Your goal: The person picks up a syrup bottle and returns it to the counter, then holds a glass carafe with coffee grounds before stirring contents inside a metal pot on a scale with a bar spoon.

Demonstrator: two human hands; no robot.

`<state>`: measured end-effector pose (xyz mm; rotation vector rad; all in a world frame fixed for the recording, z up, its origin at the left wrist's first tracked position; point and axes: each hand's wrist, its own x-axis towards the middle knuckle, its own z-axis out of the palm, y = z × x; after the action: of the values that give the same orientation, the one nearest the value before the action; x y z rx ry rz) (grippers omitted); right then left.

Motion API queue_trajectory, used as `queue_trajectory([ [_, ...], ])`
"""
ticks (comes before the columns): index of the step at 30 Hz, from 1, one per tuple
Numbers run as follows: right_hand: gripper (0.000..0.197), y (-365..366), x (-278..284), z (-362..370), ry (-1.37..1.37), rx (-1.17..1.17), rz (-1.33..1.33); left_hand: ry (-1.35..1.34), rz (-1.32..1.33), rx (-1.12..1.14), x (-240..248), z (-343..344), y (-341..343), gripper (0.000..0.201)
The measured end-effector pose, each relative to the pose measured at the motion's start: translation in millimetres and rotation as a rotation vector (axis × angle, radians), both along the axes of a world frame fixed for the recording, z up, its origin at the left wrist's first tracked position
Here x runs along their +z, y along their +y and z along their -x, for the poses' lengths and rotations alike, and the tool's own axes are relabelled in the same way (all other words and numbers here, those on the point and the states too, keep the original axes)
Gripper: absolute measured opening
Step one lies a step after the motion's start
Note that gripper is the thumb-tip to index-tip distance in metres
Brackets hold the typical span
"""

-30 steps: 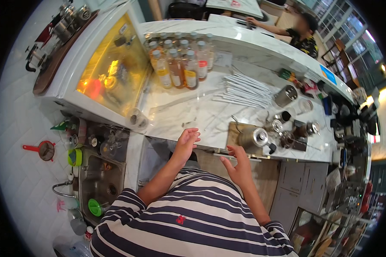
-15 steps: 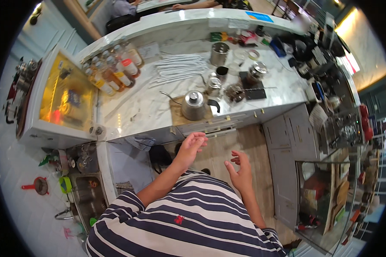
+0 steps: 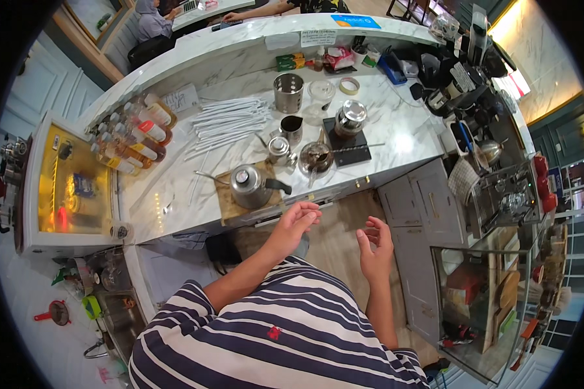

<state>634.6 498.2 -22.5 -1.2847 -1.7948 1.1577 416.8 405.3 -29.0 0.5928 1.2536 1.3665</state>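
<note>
Shows navy-and-cream stripes on shirt (image 3: 276, 314) at six o'clock — silver on kettle (image 3: 248, 193) at nine, black on its handle (image 3: 279, 187).

Seen from the wearer's head through a left-side wide fisheye lens, facing steeply down onto the striped shirt (image 3: 272, 311), left hand (image 3: 297, 222) and right hand (image 3: 376, 245) at close range, and forward across the marble table (image 3: 402, 139) to a black chair (image 3: 150, 52) farther off; upright, bowed at the edges.
</note>
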Motion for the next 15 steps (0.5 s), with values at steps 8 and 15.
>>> queue_trajectory([
  [8,0.034,106.2,37.1,41.0,-0.026,0.036,-0.195,0.016,-0.118,0.007,5.5,29.3,96.4,0.032],
  [15,0.047,206.9,52.5,80.7,-0.169,0.089,-0.354,0.02,-0.072,0.019,5.2,50.3,138.5,0.032],
])
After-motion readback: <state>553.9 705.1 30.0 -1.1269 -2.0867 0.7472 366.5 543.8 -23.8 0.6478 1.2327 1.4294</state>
